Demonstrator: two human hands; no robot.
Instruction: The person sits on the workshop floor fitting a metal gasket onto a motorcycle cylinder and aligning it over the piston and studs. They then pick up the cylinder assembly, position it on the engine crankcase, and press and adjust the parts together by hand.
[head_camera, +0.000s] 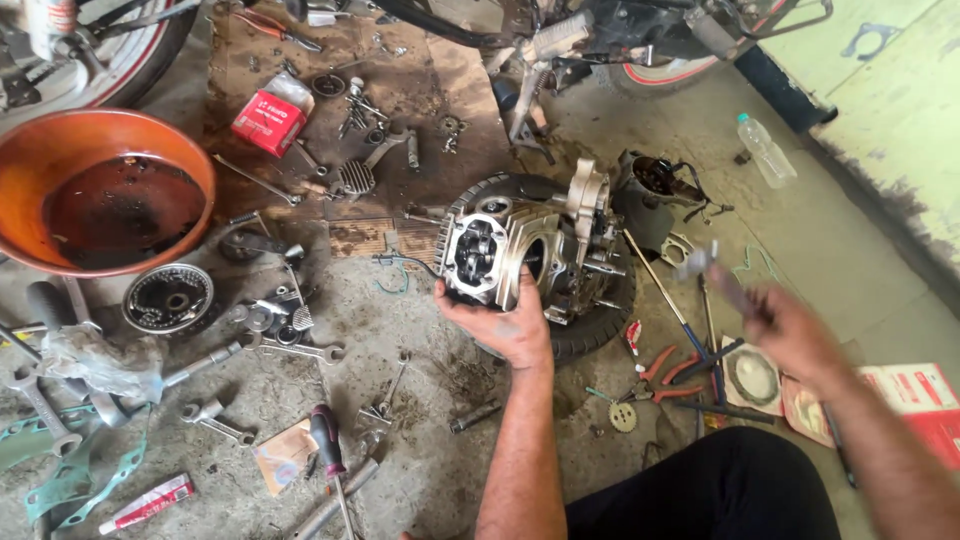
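Engine: grey cast-metal motorcycle engine block with finned cylinder head (520, 250), resting on a black rubber tyre (590, 335) on the concrete floor.
Left hand: left hand (505, 325) clamped on the near lower edge of the engine's cylinder head, fingers wrapped over it.
Right hand: right hand (785, 330) raised right of the engine, closed around a blurred slim metal tool (705, 265); well apart from the engine.
Between engine and right hand: long steel rod (660, 285), red-handled pliers (665, 365).
Left of engine: round orange basin of dark oil (100, 190), steel spanners (295, 350), red cardboard box (268, 122).
Beyond engine: clear plastic bottle (765, 150).
Near side: black-and-red-handled screwdriver (328, 445).
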